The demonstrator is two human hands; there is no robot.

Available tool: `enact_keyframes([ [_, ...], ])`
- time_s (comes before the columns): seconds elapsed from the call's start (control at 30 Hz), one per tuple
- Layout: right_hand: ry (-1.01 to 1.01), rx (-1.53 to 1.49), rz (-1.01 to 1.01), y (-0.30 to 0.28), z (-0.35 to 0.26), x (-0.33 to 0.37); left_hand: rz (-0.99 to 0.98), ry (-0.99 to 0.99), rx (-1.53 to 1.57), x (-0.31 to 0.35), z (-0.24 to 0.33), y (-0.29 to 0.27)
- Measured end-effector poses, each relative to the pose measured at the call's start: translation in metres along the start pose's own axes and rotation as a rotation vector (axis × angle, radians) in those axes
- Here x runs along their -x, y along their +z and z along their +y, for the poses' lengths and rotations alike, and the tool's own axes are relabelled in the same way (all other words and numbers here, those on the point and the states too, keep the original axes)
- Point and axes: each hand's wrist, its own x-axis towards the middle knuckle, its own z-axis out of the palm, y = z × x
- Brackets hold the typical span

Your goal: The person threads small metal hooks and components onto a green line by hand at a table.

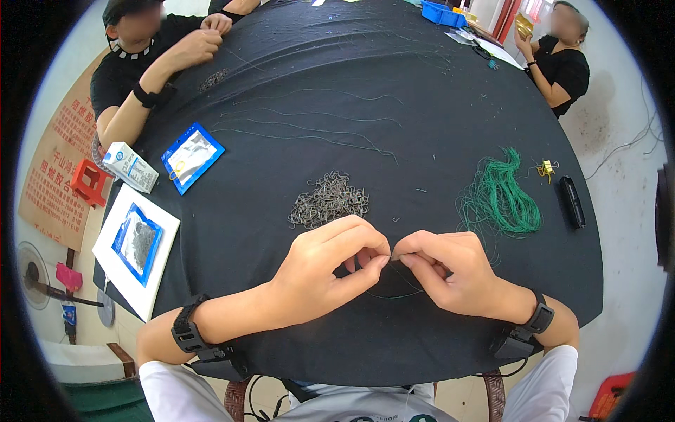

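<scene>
My left hand and my right hand meet tip to tip over the near middle of the table, both closed in a pinch. Between the fingertips is something tiny, mostly hidden. From the pinch a thin green fishing line loops down, running towards the right hand. Just beyond my left hand lies a heap of small dark metal fish hooks. A loose hook lies on the cloth beyond my fingertips. To the right of my right hand is a tangled bundle of green line.
Black cloth covers the round table. At left are a white board with a blue packet, another blue packet and a carton. A yellow clip and a black case lie right. Two people sit across.
</scene>
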Motion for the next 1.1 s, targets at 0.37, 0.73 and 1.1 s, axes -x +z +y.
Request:
enact_keyframes([
  [0.37,0.365,-0.481,-0.107,-0.007,-0.009,-0.001,0.043,0.143,-0.089,0.0,-0.001,0.003],
  [0.73,0.509,-0.71,-0.135,-0.008,-0.007,-0.001,0.036,0.238,-0.148,0.0,0.001,0.001],
  [1.1,0.443,-0.605,-0.101,-0.008,-0.01,0.0,0.033,0.08,-0.032,0.001,0.005,0.001],
])
